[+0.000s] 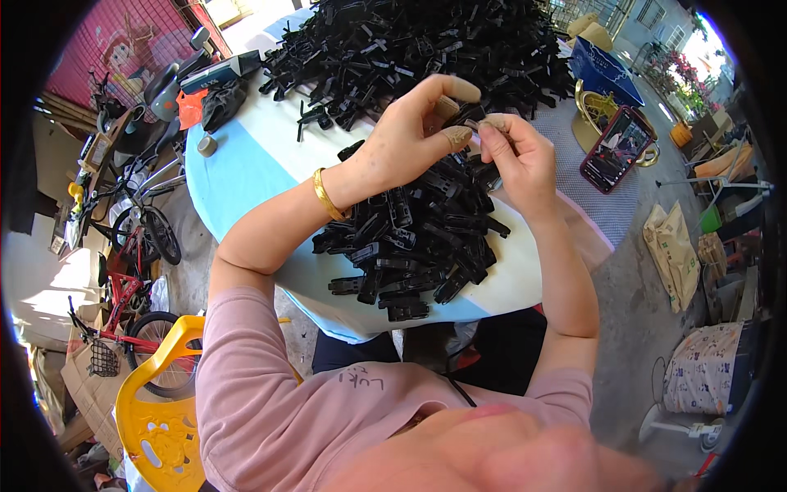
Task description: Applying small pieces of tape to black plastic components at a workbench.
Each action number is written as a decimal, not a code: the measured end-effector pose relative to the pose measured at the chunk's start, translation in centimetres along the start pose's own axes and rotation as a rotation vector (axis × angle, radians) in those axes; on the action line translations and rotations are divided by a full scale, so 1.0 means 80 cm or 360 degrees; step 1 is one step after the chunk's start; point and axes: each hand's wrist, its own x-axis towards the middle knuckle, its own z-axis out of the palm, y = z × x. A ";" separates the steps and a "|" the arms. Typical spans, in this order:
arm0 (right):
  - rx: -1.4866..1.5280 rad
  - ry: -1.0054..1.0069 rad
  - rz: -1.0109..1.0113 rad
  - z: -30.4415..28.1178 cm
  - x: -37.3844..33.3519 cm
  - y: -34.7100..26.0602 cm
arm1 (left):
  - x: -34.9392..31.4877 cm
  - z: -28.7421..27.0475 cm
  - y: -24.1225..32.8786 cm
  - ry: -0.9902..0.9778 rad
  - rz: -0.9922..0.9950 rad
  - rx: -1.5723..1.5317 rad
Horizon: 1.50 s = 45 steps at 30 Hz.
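Note:
Both of my hands are raised over the table, meeting at a small black plastic part (466, 116). My left hand (406, 135), with a gold bangle at the wrist and coverings on some fingertips, is closed round this part. From the other side my right hand (520, 160) pinches its end between thumb and fingers. The part's exact shape is mostly hidden by my fingers. Below my hands lies a smaller pile of black plastic clip-like pieces (402, 238). Beyond them, a much larger heap of black plastic pieces (426, 53) covers the table's far side.
The round table's cloth (234, 176) is striped blue and white. On the right, a phone (619, 149) leans near a gold-coloured pot (584, 123) and a blue box (605, 70). A black bag (224, 107) and small metal tin (207, 146) sit at the left.

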 end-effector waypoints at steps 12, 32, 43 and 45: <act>0.0025 -0.0009 0.0048 0.008 -0.005 -0.007 | 0.002 0.005 -0.006 0.0128 0.0255 -0.0127; 0.0585 -0.0083 0.0475 0.010 0.003 -0.002 | -0.001 0.025 -0.014 0.0404 0.0281 0.0383; 0.0831 -0.0084 0.0610 0.016 0.001 0.003 | 0.001 0.024 -0.008 0.0443 0.0249 0.0466; 0.0825 -0.0080 0.0563 0.020 0.002 0.003 | -0.002 0.025 -0.010 0.0465 0.0369 0.0657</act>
